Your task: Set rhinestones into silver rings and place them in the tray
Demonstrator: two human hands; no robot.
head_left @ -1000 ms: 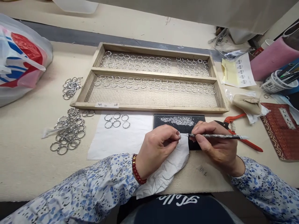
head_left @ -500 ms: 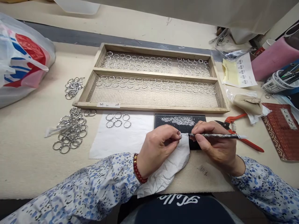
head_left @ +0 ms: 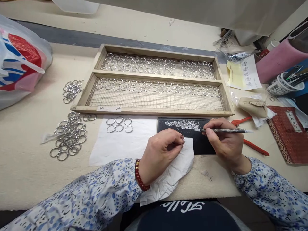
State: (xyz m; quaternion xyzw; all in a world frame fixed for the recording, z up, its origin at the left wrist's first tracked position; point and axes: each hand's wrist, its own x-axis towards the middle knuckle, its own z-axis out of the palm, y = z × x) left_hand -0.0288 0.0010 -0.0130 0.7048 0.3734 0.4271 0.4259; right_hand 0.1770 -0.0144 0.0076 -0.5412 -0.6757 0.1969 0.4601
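My left hand [head_left: 161, 150] is closed in a pinch on a small metal ring [head_left: 183, 139], held over a crumpled white tissue [head_left: 172, 175]. My right hand [head_left: 225, 139] grips a thin pen-like pick tool [head_left: 226, 130], whose tip points left over the black tray [head_left: 202, 146]. That tray holds a scatter of tiny silver stones [head_left: 182, 124]. Several finished rings [head_left: 119, 124] lie on a white cloth [head_left: 120, 142] to the left of my hands.
A wooden mesh tray [head_left: 154, 110] with two compartments holds rows of rings. Loose ring piles [head_left: 68, 136] lie at left beside a plastic bag [head_left: 19, 61]. Red-handled pliers [head_left: 250, 144], a beige pouch [head_left: 253, 106], paper labels [head_left: 243, 72] and a red notebook [head_left: 286, 131] sit at right.
My right hand has pulled the tool away from the ring and moved up and right, so its tip now lies over the stones on the black tray. The left hand stays put.
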